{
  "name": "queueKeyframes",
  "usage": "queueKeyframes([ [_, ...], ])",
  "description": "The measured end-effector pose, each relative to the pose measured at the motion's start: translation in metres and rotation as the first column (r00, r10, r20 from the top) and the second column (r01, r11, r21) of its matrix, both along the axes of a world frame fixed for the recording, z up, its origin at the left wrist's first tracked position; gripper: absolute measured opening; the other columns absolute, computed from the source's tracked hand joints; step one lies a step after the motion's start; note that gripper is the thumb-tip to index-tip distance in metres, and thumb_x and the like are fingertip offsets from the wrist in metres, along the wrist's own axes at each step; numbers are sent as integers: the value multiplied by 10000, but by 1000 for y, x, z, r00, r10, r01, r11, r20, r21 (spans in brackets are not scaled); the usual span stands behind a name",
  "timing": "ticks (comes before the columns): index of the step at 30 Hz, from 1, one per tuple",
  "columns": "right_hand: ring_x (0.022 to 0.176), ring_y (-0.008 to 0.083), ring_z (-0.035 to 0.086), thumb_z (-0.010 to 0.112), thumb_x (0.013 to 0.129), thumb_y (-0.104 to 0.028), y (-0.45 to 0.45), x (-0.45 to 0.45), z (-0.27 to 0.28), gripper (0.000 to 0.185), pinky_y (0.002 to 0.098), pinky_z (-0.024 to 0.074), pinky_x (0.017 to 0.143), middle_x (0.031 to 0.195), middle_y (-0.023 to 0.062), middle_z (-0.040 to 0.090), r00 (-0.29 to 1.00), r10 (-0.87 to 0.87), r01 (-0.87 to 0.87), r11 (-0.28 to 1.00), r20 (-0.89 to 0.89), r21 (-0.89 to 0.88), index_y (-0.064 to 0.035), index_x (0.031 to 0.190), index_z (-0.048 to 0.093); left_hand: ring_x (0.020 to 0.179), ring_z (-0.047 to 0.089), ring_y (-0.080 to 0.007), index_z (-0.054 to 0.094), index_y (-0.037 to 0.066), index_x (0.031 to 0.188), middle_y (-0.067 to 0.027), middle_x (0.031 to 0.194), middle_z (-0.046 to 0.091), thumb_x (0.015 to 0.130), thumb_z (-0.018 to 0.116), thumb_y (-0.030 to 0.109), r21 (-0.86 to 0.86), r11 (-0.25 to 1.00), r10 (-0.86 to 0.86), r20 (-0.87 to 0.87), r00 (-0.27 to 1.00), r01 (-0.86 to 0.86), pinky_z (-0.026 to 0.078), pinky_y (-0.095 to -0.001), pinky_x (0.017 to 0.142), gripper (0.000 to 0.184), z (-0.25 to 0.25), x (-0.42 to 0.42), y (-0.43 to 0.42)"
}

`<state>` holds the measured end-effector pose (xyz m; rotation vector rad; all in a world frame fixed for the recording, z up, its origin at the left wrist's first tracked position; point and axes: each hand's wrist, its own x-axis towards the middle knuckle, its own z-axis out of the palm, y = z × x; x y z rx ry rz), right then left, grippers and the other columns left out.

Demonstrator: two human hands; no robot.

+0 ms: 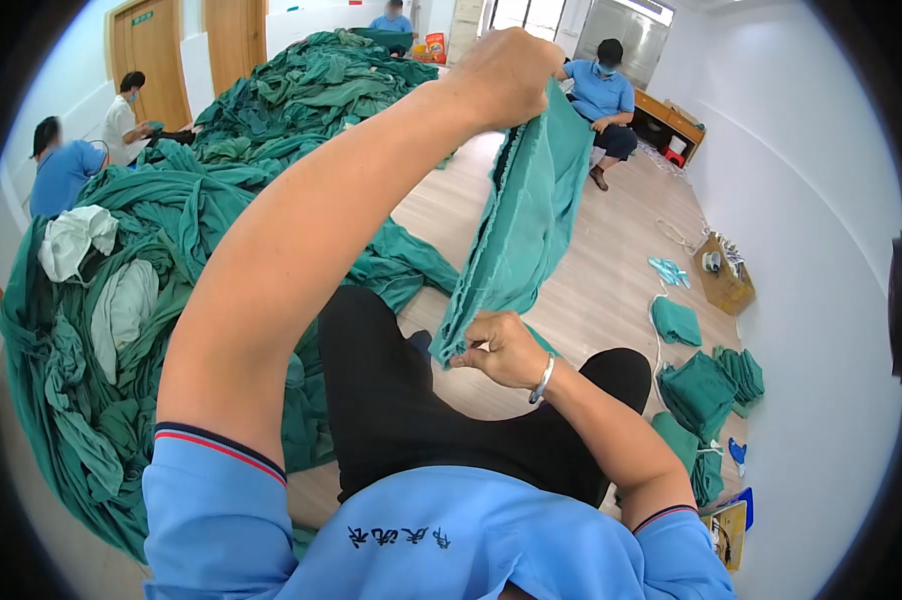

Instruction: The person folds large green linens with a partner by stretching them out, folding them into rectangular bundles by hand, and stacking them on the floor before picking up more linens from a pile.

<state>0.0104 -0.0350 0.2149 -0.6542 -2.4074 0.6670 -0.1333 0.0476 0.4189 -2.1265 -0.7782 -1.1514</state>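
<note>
A piece of green cloth [531,210] with a raw, frayed edge hangs stretched before me. Raised high in front, my left hand [506,75] is closed on its upper end. Lower down, above my lap, my right hand [506,350] pinches the bottom corner of the same cloth between thumb and fingers. A silver bracelet [542,378] circles my right wrist. Between the two hands the edge runs in a slanting line. The fingertips of my left hand are turned away from view.
A large heap of green cloth [201,215] fills the left, with white pieces [78,243] on it. Folded green bundles [699,393], a cardboard box [723,275] and a yellow bin [728,530] stand along the right wall. Several people sit around the room, one person [599,95] ahead.
</note>
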Motion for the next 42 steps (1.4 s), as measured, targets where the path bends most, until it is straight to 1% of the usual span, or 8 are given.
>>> queueKeyframes([
  [12,676,252,585,734,633,-43,4,-24,-35,152,315,452,616,763,121,630,991,-77,58,984,-107,-168,-8,748,640,655,622,-261,626,15,763,-143,689,616,633,542,-28,136,980,-167,169,971,145,494,-323,626,160,-20,1,-9],
  [17,620,249,538,711,617,8,14,-40,-51,195,311,437,571,724,123,582,970,9,-14,1000,-244,-21,25,761,580,715,601,-188,600,-24,945,-104,847,613,805,536,33,-166,460,-89,969,231,872,516,-321,654,164,-64,-6,-23],
  [22,623,107,558,641,660,23,44,22,-9,96,254,475,602,669,22,601,991,120,-73,854,60,-515,-27,741,632,804,609,-241,540,2,960,-134,891,609,887,416,97,280,108,340,891,-300,954,522,-380,720,173,-144,-51,-26],
  [30,594,82,524,558,708,84,114,44,167,115,223,455,536,676,16,575,748,-460,556,828,-478,74,-25,699,593,870,587,-331,478,-5,1036,-217,951,558,854,301,-24,187,-28,672,730,-121,982,519,-471,723,255,-253,59,-63],
  [35,607,165,559,511,606,87,104,-105,111,156,270,448,565,651,76,597,862,-2,130,967,-507,218,-34,652,598,713,586,-165,544,26,1026,-91,863,604,826,484,-7,-232,-240,453,832,320,943,485,-261,637,211,-280,134,-94],
  [39,751,259,569,598,582,40,16,-155,38,153,346,457,669,750,83,589,930,335,-352,930,152,106,-77,680,610,633,531,-123,561,46,922,-40,778,565,768,551,7,-363,86,-52,928,368,928,429,-255,537,159,-255,120,-91],
  [40,811,262,558,638,593,6,-3,-154,30,161,353,453,698,839,88,578,906,357,-395,906,225,151,-73,729,606,548,487,-85,551,75,877,-8,703,542,762,555,20,-129,-283,351,908,228,950,392,-231,459,127,-245,104,-74],
  [42,870,265,546,677,603,-27,-23,-144,37,195,360,449,727,927,92,566,876,378,-443,877,301,186,-68,778,601,532,442,-76,523,75,737,4,634,485,736,546,-5,-503,44,376,809,452,863,360,-223,453,84,-236,64,-47],
])
